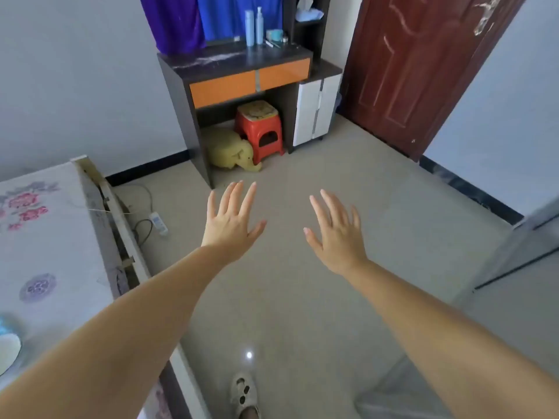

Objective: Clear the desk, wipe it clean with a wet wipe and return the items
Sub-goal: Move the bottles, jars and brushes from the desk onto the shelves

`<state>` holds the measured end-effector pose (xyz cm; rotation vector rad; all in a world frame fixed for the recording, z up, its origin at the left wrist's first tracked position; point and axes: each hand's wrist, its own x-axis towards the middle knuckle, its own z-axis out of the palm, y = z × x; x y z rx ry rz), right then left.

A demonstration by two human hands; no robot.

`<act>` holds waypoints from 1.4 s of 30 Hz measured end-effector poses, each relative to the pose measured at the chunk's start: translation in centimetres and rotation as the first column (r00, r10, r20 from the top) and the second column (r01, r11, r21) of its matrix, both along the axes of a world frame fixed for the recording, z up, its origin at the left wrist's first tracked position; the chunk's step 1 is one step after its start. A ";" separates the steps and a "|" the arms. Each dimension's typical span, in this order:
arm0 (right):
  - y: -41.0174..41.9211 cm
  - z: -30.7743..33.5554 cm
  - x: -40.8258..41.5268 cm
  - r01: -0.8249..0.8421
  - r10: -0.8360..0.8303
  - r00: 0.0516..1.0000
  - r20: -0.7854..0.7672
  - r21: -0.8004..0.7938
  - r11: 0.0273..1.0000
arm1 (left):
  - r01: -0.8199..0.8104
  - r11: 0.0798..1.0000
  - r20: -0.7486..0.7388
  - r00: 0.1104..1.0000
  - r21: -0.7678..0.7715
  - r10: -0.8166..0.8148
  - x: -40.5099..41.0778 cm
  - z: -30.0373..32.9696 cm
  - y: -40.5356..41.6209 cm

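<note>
Both hands, left hand (230,220) and right hand (335,231), spread wide and empty, far from the dark desk surface (230,60) with two pale blue bottles (254,25).

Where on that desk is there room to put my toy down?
The desk top is bare across its left and middle, between the purple cloth and the two tall bottles. The back right corner is crowded: bottles, a teal jar and small bits beside the shelf. Both hands, left hand and right hand, are far from it.
</note>
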<state>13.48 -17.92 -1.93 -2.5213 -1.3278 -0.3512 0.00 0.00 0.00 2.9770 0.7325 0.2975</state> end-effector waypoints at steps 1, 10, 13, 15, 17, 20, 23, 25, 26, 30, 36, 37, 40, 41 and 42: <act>0.3 -1.1 -0.3 0.012 -0.014 0.999 -0.052 -0.038 0.999 | -0.033 0.999 -0.065 0.997 -0.017 0.032 -0.4 -1.0 0.2; 2.2 -7.7 -1.0 0.086 -0.131 0.970 -0.204 -0.214 0.973 | 0.005 0.990 -0.251 0.967 -0.140 -0.041 -1.1 -8.1 3.1; 3.6 -7.9 0.3 0.133 -0.193 0.951 -0.242 -0.245 0.960 | 0.021 0.987 -0.251 0.966 -0.162 -0.062 0.7 -8.6 4.8; 4.4 -8.0 1.6 0.160 -0.224 0.944 -0.243 -0.257 0.953 | 0.017 0.984 -0.239 0.969 -0.175 -0.059 2.5 -8.6 6.0; 5.3 -8.0 3.6 0.180 -0.242 0.941 -0.235 -0.257 0.949 | 0.028 0.984 -0.236 0.969 -0.175 -0.069 4.8 -8.6 7.3; 6.8 -7.7 7.7 0.202 -0.268 0.931 -0.249 -0.259 0.944 | 0.052 0.983 -0.209 0.974 -0.177 -0.089 8.9 -8.5 9.3; 8.9 -7.8 13.0 0.205 -0.263 0.934 -0.240 -0.240 0.949 | 0.052 0.986 -0.191 0.978 -0.160 -0.083 13.9 -8.3 11.5; 10.6 -7.6 17.1 0.186 -0.243 0.939 -0.243 -0.234 0.954 | 0.029 0.990 -0.199 0.978 -0.138 -0.056 17.8 -8.0 13.1; 11.6 -7.3 19.3 0.173 -0.231 0.940 -0.250 -0.236 0.956 | 0.003 0.992 -0.204 0.979 -0.130 -0.030 19.8 -7.8 13.8; 15.8 -6.1 27.9 0.097 -0.158 0.958 -0.241 -0.246 0.964 | -0.116 0.981 -0.189 0.978 -0.153 0.087 27.6 -7.0 16.5; 23.0 -5.5 39.2 0.048 -0.115 0.961 -0.253 -0.258 0.965 | -0.141 0.970 -0.157 0.981 -0.198 0.111 37.1 -6.2 21.6; 24.5 -5.6 40.9 0.037 -0.104 0.961 -0.255 -0.256 0.966 | -0.147 0.969 -0.145 0.982 -0.200 0.119 38.5 -6.3 23.0; 30.0 -5.8 45.7 -0.001 -0.066 0.964 -0.257 -0.253 0.968 | -0.205 0.958 -0.108 0.976 -0.200 0.187 42.7 -7.1 28.0; 32.1 -5.8 47.2 -0.009 -0.058 0.965 -0.255 -0.253 0.967 | -0.212 0.957 -0.103 0.975 -0.199 0.195 44.1 -7.3 29.9; 34.2 -5.7 48.8 -0.008 -0.060 0.966 -0.252 -0.259 0.966 | -0.212 0.958 -0.103 0.975 -0.193 0.195 45.6 -7.4 31.9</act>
